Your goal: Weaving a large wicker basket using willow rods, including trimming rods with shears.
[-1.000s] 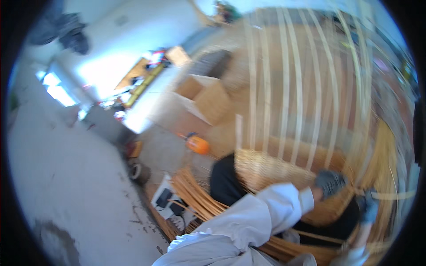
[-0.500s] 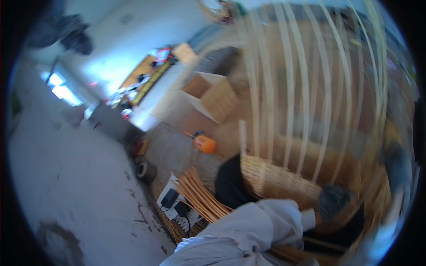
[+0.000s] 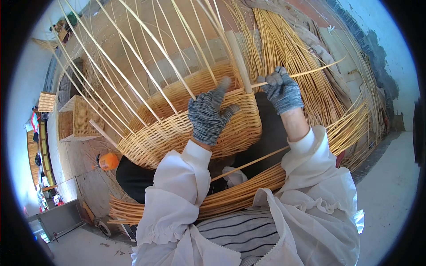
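A half-woven wicker basket (image 3: 177,131) sits across my lap, its tall pale stakes (image 3: 133,57) rising from the wall. My left hand (image 3: 208,113), in a grey knit glove, rests on the near wall at the rim, thumb and forefinger stretched apart beside the stakes. At the basket's right corner stands a thick wooden post (image 3: 238,62). Just right of it, my gloved right hand (image 3: 284,91) is closed round a thin wicker rod (image 3: 315,70). This rod runs from the rim past the post and out to the right.
A bundle of wicker rods (image 3: 248,195) lies across my lap. A large heap of rods (image 3: 288,57) spreads over the floor at the far right. Left of the basket are an orange container (image 3: 108,161) and a woven box (image 3: 88,117). White walls (image 3: 390,177) stand at the sides.
The view has swung to the right and steadied. Both gloved hands now show at the basket's rim; earlier, one was low at the basket and the right side was blurred.
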